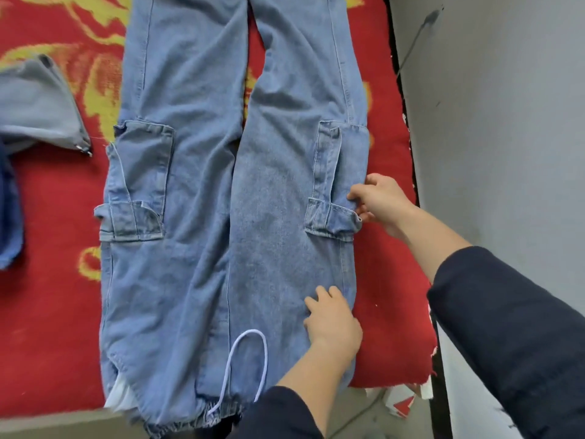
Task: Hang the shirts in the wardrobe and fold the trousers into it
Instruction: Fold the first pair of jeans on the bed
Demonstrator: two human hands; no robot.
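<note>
Jeans (202,172): lying flat on blanket (53,223), waist near, legs running far.
R hand (381,201): thumb + fingers pinching jeans' right edge by pocket (335,179).
L hand (332,321): resting on denim nearer than R hand, fingers relaxed, gripping nothing.
Cord (247,365): looping over waist.
Grey cloth (41,106): lying left, apart from jeans.
Blue cloth (9,213): sitting at left edge.
Wall (506,122): running along right.
</note>
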